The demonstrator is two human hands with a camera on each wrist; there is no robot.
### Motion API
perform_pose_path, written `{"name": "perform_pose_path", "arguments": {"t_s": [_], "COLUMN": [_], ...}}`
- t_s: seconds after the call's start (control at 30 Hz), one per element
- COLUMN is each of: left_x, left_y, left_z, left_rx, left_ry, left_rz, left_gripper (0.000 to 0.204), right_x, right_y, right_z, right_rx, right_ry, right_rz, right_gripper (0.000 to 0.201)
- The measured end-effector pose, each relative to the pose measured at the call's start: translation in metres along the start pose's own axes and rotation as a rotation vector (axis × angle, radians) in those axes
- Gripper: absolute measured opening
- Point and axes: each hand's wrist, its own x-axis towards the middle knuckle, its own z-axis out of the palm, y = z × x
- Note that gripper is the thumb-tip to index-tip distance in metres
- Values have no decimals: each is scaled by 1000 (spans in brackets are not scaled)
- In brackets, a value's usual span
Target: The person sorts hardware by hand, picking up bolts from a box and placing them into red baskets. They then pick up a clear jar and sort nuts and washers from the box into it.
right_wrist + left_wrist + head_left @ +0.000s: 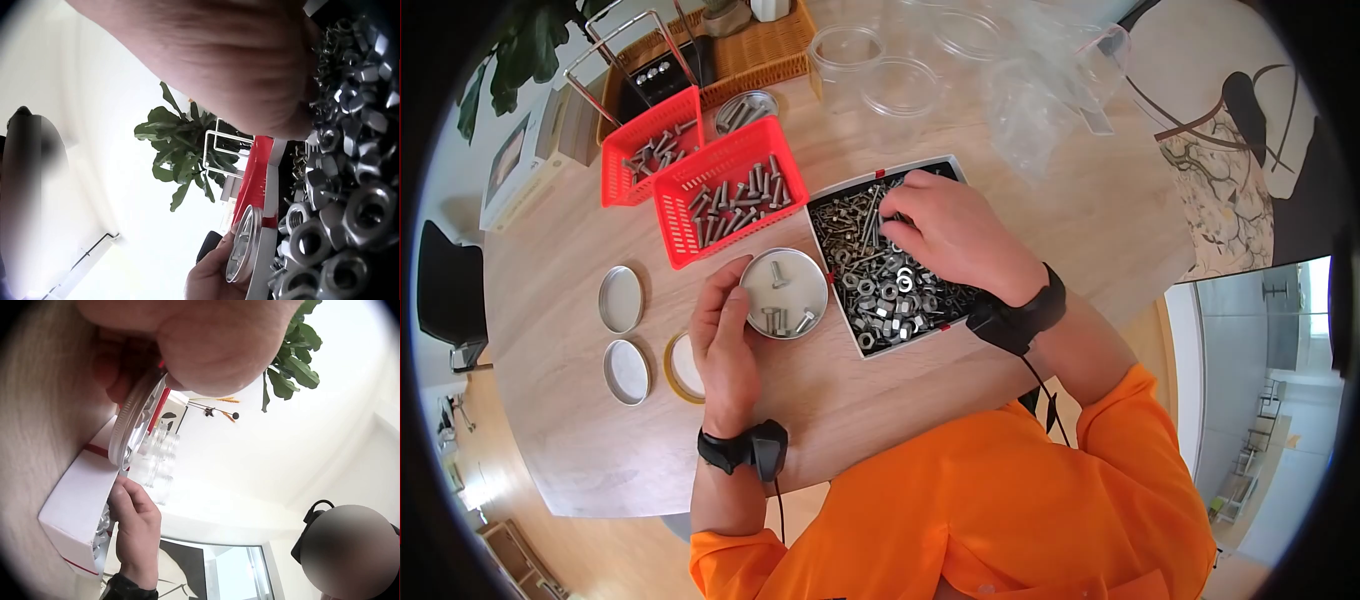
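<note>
My left hand (pixel 728 355) grips a shallow round metal tin (pixel 802 288) by its left edge, thumb on the rim. Several short bolts (pixel 777 275) lie inside it. Just to its right stands a white-walled box (pixel 81 494), dark inside, full of loose hardware. Silvery hex nuts (pixel 890 290) heap in its near half, thin screws (pixel 840 222) toward its far left. My right hand (pixel 955 235) reaches into the far part of the box, fingers bent down among the screws. Its fingertips are partly hidden, and I cannot tell whether they pinch a piece.
Two red baskets (pixel 662 212) of bolts stand at the far left, near a round tin (pixel 747 112) of bolts. Empty round lids (pixel 621 300) lie left of my left hand. Clear plastic tubs (pixel 900 88) and a crumpled plastic bag (pixel 1035 105) sit at the back.
</note>
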Motion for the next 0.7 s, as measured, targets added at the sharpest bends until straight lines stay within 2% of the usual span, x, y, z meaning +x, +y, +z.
{"name": "perform_pose_path", "arguments": {"t_s": [0.27, 0.37, 0.47, 0.6, 0.63, 0.7], "left_x": [1, 1, -1, -2, 0, 2], "left_y": [1, -2, 3, 9, 4, 2], "left_z": [-4, -3, -1, 2, 3, 2], "left_rx": [57, 56, 48, 44, 31, 42], "left_ry": [-35, -55, -63, -68, -69, -57], "left_rz": [-5, 14, -2, -72, 16, 15], "left_gripper": [34, 34, 34, 34, 33, 33], "right_x": [12, 11, 8, 2, 3, 2], "right_y": [-10, -11, -19, -48, -54, -63], "right_z": [3, 3, -9, -8, -7, -19], "right_rx": [-207, -204, -7, 409, 401, 445], "right_ry": [-37, -26, -24, 13, 39, 56], "right_rz": [34, 59, 144, 4, -83, 2], "right_gripper": [17, 16, 16, 17, 20, 21]}}
